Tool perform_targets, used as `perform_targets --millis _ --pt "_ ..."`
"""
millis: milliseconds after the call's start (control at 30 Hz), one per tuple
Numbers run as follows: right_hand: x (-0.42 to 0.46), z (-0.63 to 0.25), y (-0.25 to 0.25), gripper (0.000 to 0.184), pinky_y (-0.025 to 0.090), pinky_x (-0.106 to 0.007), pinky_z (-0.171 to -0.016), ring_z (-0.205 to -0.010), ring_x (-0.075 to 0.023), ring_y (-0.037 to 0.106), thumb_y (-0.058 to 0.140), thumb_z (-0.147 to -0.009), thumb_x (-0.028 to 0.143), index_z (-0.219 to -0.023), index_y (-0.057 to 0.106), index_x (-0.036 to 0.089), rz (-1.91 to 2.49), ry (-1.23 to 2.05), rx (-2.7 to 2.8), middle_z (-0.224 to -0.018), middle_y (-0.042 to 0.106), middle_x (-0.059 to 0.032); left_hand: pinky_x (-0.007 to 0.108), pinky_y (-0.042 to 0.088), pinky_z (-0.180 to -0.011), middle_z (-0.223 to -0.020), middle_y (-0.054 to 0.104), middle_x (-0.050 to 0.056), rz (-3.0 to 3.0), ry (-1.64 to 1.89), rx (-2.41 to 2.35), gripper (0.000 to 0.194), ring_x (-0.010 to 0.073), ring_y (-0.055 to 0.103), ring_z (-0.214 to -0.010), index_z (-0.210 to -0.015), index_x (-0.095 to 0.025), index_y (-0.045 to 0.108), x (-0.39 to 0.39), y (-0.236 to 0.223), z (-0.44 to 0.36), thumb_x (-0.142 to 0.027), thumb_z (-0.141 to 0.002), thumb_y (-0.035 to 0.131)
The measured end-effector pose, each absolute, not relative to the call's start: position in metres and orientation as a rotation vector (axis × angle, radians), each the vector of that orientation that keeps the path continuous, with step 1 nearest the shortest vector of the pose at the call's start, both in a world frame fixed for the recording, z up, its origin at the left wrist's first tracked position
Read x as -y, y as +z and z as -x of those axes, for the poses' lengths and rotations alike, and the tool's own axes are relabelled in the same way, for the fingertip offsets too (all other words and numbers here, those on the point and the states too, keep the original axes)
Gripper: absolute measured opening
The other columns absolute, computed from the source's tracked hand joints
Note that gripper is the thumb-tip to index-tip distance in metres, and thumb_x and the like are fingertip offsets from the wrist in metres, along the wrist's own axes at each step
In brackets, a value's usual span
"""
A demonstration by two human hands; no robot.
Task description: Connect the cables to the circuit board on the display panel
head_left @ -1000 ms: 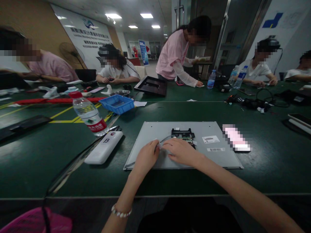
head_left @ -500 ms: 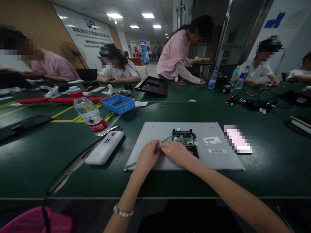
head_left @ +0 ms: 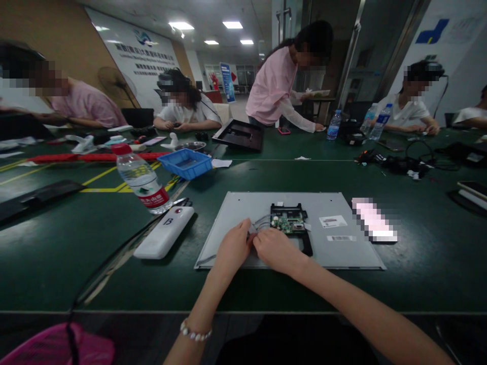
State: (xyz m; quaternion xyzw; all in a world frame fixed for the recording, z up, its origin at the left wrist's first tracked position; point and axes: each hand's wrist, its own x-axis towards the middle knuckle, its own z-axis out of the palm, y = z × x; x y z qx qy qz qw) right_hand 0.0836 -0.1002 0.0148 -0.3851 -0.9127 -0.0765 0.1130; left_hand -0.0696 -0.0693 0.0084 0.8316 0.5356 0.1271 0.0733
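A flat grey display panel (head_left: pixel 327 253) lies back side up on the table in front of me. Fixed to its middle is a black bracket (head_left: pixel 307 245) with a green circuit board (head_left: pixel 289 224). From the board a grey cable (head_left: pixel 262 220) runs left to my hands. My left hand (head_left: pixel 235 244) is closed on the cable, thumb and fingers pinched together over the panel. Touching it fingertip to fingertip, my right hand (head_left: pixel 277 249) is also closed on the cable. My fingers hide most of the held part. More cable shows at the panel's lower left corner.
Left of the panel are a white power bank (head_left: pixel 165 234), a red-capped water bottle (head_left: pixel 142 180) and a blue tray (head_left: pixel 186 165). A phone (head_left: pixel 375 220) lies to the right. A black frame (head_left: pixel 239 136) rests farther back. Several people are around the table.
My right hand has moved slightly down, and more of the circuit board and bracket now shows. Both hands remain together at the cable; its held part sits a little lower.
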Motion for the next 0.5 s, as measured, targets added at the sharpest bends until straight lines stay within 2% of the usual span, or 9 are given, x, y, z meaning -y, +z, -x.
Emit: perform_targets --millis 167,333,500 --pt "0.117 -0.088 0.023 0.039 0.041 -0.042 -0.093 -0.094 -0.0275 0.059 0.051 -0.087 0.037 -0.104 0.061 0.003 1.072 -0.126 2.655 -0.098 0.067 -0.0182 0.037 0.044 -0.089 -0.114 0.061 0.017 -2.543 0.412 -1.619 0.036 0.0282 0.057 -0.109 -0.121 -0.012 0.046 0.069 0.01 0.07 -0.025 -0.088 0.045" --pt "0.131 -0.128 0.032 0.03 0.037 -0.039 -0.1 -0.111 -0.0218 0.054 0.047 -0.091 0.031 -0.112 0.06 0.015 1.063 0.142 2.494 -0.113 0.065 -0.0097 0.037 0.042 -0.094 -0.118 0.058 0.013 -2.559 0.528 -1.612 0.035 0.026 0.056 -0.109 -0.118 -0.017 0.048 0.067 0.008 0.068 -0.027 -0.085 0.051" --pt "0.117 -0.201 0.022 0.027 0.045 -0.04 -0.092 -0.102 -0.0206 0.06 0.046 -0.09 0.028 -0.109 0.064 0.021 1.394 0.327 2.089 -0.11 0.066 -0.0063 0.041 0.038 -0.101 -0.128 0.05 0.012 -2.63 0.766 -1.502 0.032 0.0256 0.049 -0.118 -0.117 -0.017 0.05 0.068 0.012 0.07 -0.031 -0.089 0.047"
